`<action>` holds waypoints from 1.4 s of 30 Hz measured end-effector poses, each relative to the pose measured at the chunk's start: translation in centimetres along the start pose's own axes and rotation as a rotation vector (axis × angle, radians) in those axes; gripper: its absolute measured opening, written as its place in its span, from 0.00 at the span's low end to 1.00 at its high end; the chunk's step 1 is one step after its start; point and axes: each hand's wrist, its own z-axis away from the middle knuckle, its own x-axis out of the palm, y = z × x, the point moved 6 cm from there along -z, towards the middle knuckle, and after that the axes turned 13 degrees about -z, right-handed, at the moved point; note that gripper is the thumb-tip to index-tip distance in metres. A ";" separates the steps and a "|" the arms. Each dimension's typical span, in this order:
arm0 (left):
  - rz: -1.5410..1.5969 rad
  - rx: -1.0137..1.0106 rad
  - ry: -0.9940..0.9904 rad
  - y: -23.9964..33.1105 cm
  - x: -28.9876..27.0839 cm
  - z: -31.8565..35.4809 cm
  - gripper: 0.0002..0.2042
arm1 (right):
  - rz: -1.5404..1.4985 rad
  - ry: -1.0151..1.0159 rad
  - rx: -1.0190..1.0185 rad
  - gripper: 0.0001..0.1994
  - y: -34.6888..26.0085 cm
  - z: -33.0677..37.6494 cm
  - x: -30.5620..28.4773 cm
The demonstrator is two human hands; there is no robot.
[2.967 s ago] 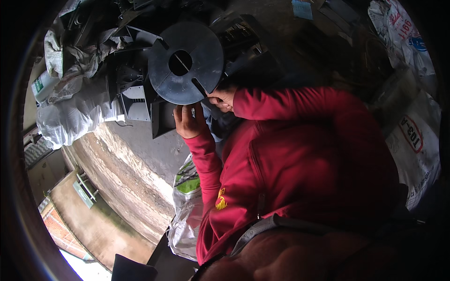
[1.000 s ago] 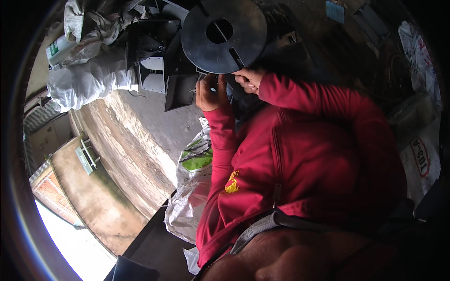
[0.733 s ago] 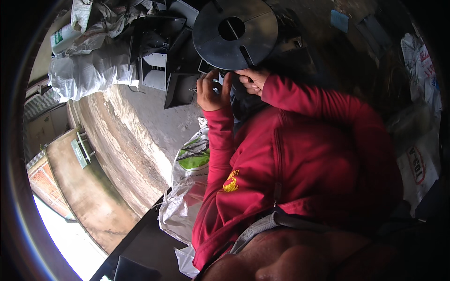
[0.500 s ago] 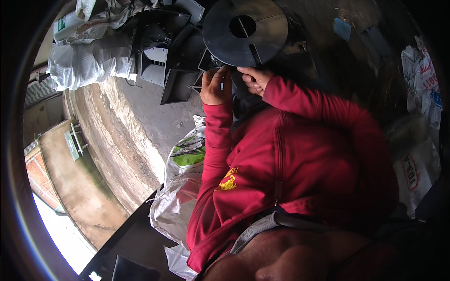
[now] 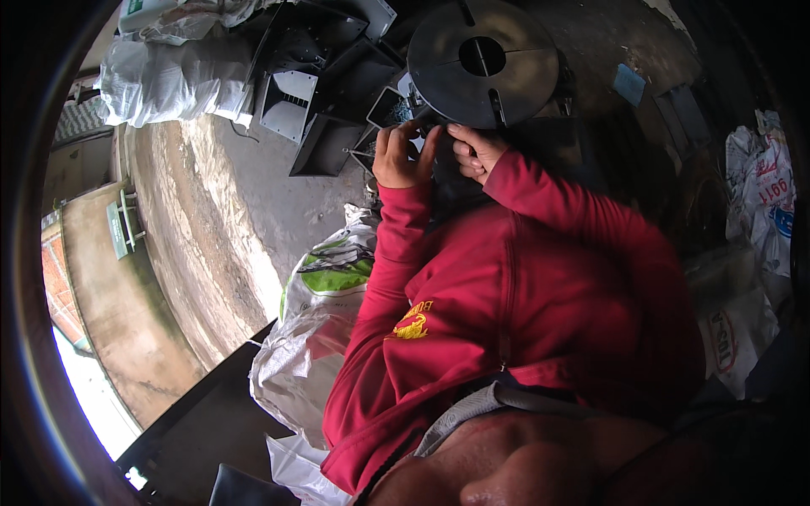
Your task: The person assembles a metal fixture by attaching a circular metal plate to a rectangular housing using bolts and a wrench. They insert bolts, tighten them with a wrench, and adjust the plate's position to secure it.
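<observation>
A round black disc point(image 5: 523, 76) with a central hole and slots lies ahead of me. At its near edge my right hand point(image 5: 477, 153) is closed, thumb against curled fingers, pinching the rim. My left hand point(image 5: 402, 157) is just to the left, beside the same edge. Its thumb stands apart from the bent fingers, and I see nothing held between them. A small dark tray point(image 5: 387, 107) with small metal pieces sits just beyond my left fingers. A thin metal rod point(image 5: 359, 153) pokes out left of that hand. The disc's underside is hidden.
Several black metal housings point(image 5: 325, 145) are piled at the far left, near wrapped plastic bundles point(image 5: 177, 80). A white and green sack point(image 5: 329, 274) lies by my left arm. Printed white sacks point(image 5: 759, 181) stand at right. A blue piece point(image 5: 629, 84) lies on the floor.
The view has shifted, so the disc and both hands appear farther right. My left thumb has spread away from its fingers. The right hand still grips the disc's rim.
</observation>
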 end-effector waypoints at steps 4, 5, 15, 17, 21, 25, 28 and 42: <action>0.036 -0.030 -0.121 -0.1 0.5 0.0 0.09 | 0.012 0.003 0.033 0.10 0.2 -0.4 -0.5; 0.049 0.059 -0.095 0.0 0.4 -0.3 0.08 | 0.025 -0.005 0.017 0.11 0.0 -0.4 -0.5; 0.026 0.076 -0.084 -0.4 1.0 0.0 0.08 | 0.011 0.005 -0.002 0.12 0.0 -0.2 -0.3; 0.060 0.164 -0.050 -0.3 0.8 -0.2 0.09 | 0.087 0.014 -0.039 0.15 -0.2 -0.1 0.0; 0.036 -0.024 -0.061 0.1 -0.2 -0.5 0.08 | 0.217 0.016 -0.089 0.23 -0.5 0.1 1.0; -0.031 0.004 -0.135 -0.1 0.5 0.0 0.08 | 0.214 -0.019 0.005 0.23 0.2 -0.7 -0.4; 0.016 0.227 -0.102 0.6 0.1 -0.8 0.07 | 0.215 -0.006 -0.038 0.23 -0.2 -0.4 0.1; -0.039 0.039 -0.086 -0.6 -0.1 -0.8 0.08 | 0.024 0.022 0.058 0.13 -0.1 0.2 0.1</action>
